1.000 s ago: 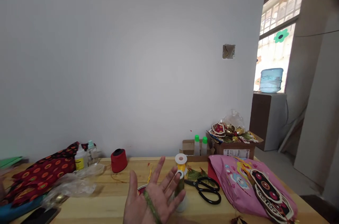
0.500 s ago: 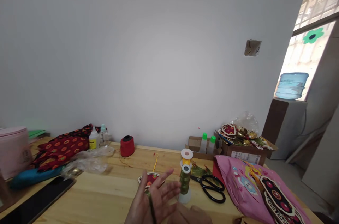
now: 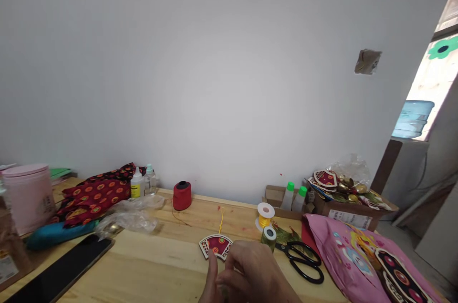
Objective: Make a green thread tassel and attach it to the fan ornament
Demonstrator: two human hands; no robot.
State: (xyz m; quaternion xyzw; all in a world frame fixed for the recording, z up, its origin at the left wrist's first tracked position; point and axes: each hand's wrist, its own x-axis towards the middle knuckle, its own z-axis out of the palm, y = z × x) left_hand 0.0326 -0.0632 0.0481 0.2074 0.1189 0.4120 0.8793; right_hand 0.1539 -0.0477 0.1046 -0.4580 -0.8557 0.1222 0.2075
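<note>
My left hand [image 3: 209,284] is low at the bottom edge with its thumb pointing up; most of its fingers are hidden behind my right hand. A bit of olive-green thread [image 3: 223,290] shows dimly at the left palm. Across it lies my right hand [image 3: 255,269], fingers curled and closed at the thread. Just beyond the hands a fan-shaped ornament [image 3: 217,245], red with a pale border, rests on the table with a yellow cord [image 3: 221,219] at its top. The green thread spool [image 3: 268,237] stands behind my right hand, partly covered by it.
Black scissors [image 3: 302,260] and a yellow thread spool [image 3: 265,217] lie to the right, near a pink bag [image 3: 343,255] and a filled cardboard box [image 3: 352,212]. A red thread cone [image 3: 182,195] stands at the back. On the left are a phone [image 3: 64,269] and patterned cloth [image 3: 100,198].
My right hand has risen from the lower right and moved left over my left hand, whose open palm with green thread across it showed before. The view has turned slightly left.
</note>
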